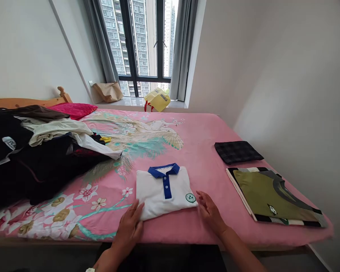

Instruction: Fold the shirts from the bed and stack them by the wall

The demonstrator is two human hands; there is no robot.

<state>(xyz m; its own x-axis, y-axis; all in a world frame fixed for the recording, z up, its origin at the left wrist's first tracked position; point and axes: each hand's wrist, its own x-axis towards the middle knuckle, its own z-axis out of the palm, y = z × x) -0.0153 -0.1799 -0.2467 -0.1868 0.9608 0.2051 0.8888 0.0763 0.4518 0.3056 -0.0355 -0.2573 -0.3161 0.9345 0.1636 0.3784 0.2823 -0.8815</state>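
Observation:
A white polo shirt (155, 192) with a blue collar and a round green badge lies folded flat on the bed, close to its front edge. My left hand (130, 224) rests at the shirt's lower left corner, fingers stretched out and touching its edge. Beside the lower right corner, near the badge, is my right hand (211, 211), fingers apart and slightly curled. It holds nothing; whether its fingertips touch the fabric I cannot tell.
A heap of loose clothes (45, 162) covers the bed's left side. Folded clothes with an olive shirt (252, 189) on top and a dark checked folded garment (238, 152) lie right. A paper bag (109, 92) and yellow bag (158, 99) are by the window.

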